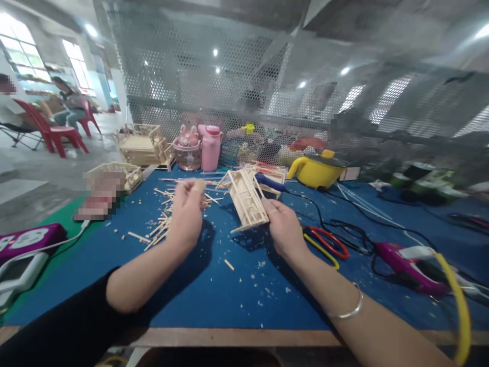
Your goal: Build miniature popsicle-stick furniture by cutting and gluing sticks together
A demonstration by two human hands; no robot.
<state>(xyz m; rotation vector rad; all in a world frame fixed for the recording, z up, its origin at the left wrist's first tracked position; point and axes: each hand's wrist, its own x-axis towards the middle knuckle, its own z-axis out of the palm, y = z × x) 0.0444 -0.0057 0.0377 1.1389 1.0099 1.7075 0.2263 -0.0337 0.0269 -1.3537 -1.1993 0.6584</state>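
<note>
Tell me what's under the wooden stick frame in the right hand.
The wooden stick frame, held by the right hand, is tilted over the blue mat; beneath is its shadow and wood chips. Anything directly behind it is hidden.

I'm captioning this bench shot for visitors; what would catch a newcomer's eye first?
Centre stage, the right hand holds a small wooden stick frame tilted above the blue table, while the left hand pinches a thin stick beside scattered wooden sticks. Behind, a yellow pot and pink bottle stand out.
</note>
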